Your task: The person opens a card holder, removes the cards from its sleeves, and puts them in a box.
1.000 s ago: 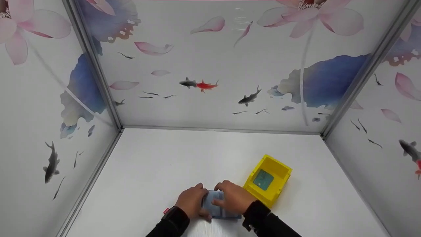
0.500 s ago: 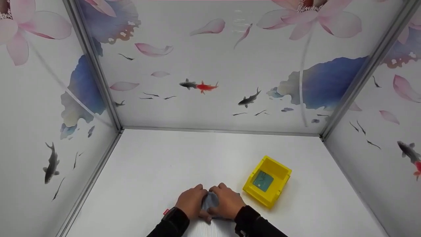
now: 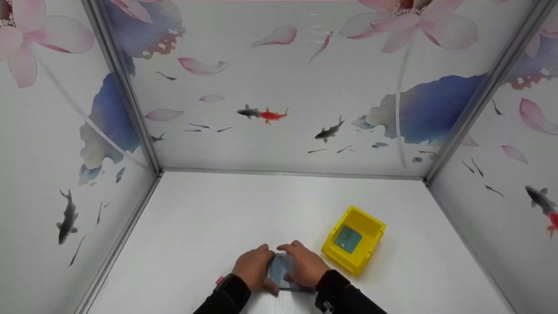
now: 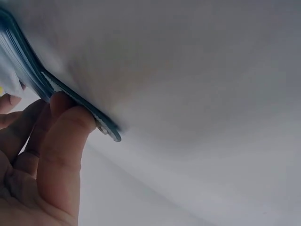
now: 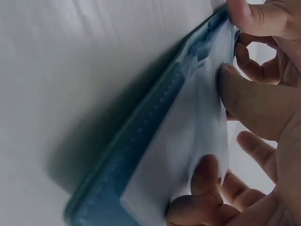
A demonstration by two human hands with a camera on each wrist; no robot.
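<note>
No word, number, brand or sign can be read in any of the three views. The small red tag (image 3: 219,280) at the black left cuff (image 3: 234,291) carries pale marks that may be lettering, though in the head view they are too small to make out. The teal piece (image 3: 348,239) inside the yellow bin (image 3: 367,221) shows a few lighter marks (mere specks at this size), none legible. On the blue-green booklet (image 5: 106,195), neither the stitched cover nor the whitish sheet (image 5: 160,165) shows readable print; the right wrist view is blurred there.
</note>
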